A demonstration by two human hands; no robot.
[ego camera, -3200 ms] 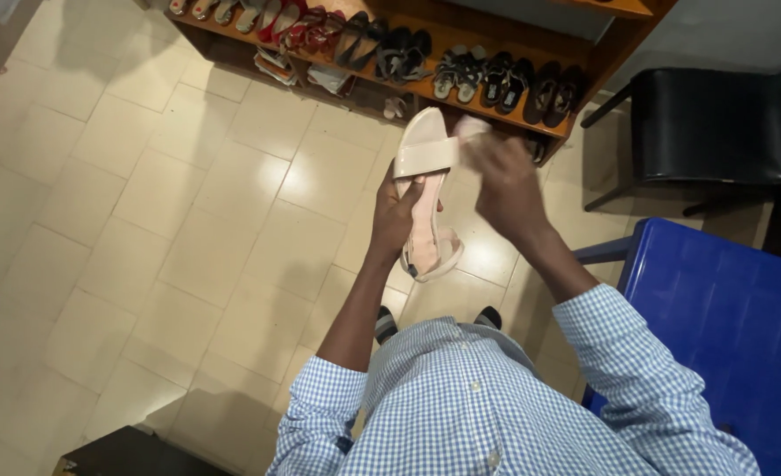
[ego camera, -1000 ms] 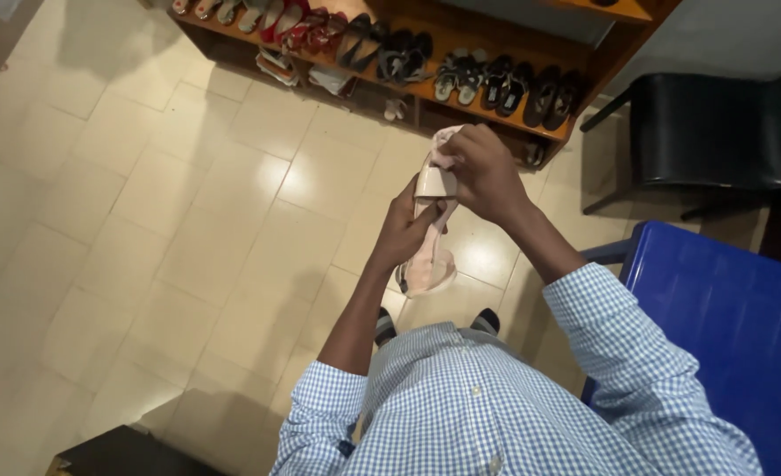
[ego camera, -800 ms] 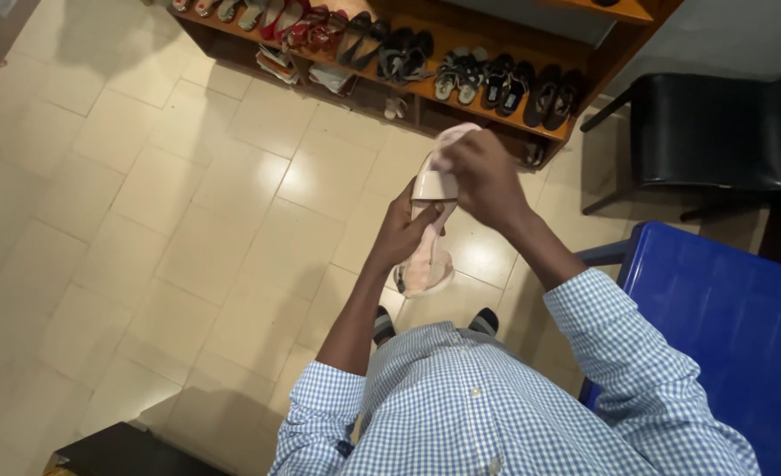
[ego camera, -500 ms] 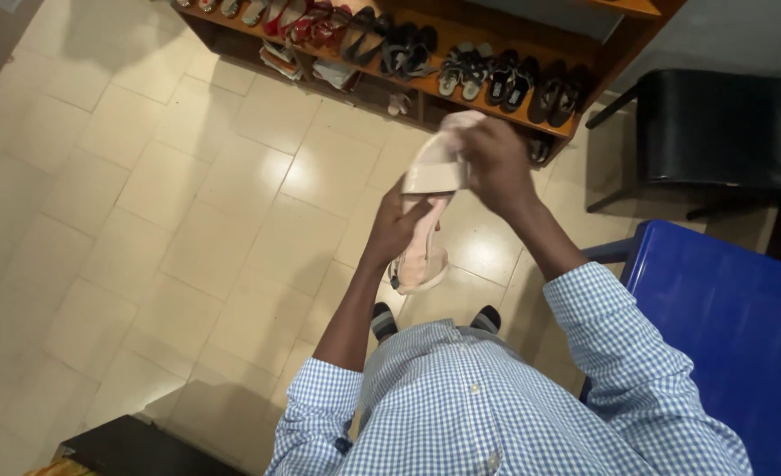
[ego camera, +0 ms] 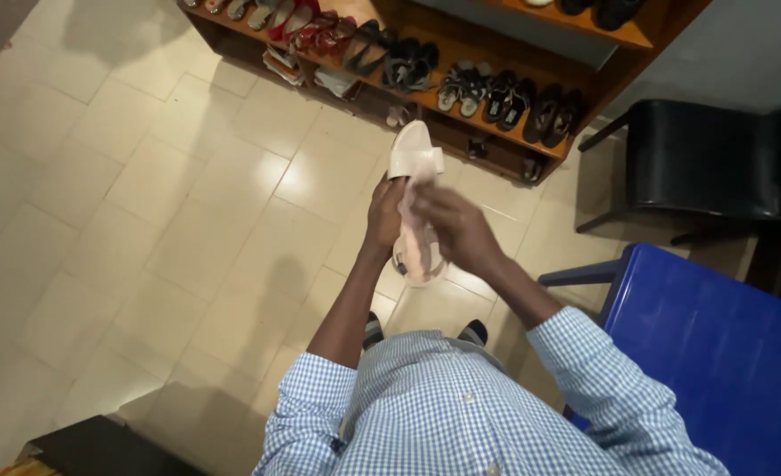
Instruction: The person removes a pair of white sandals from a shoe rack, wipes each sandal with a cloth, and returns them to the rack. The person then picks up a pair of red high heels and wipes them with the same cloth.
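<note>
Left hand (ego camera: 383,211) clenched round pale sandal (ego camera: 415,189) mid-sole, right hand (ego camera: 457,231) laid over its front, grip there unclear, sandal upright above tiled floor (ego camera: 144,194), shoe rack (ego camera: 461,97) ahead, blue chair (ego camera: 717,344) close right, open floor left

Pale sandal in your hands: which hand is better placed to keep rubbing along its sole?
Probably the right hand: it lies open across the middle of the pale sandal and looks free to slide. The left hand is wrapped around the sandal's edge, steadying it.
</note>
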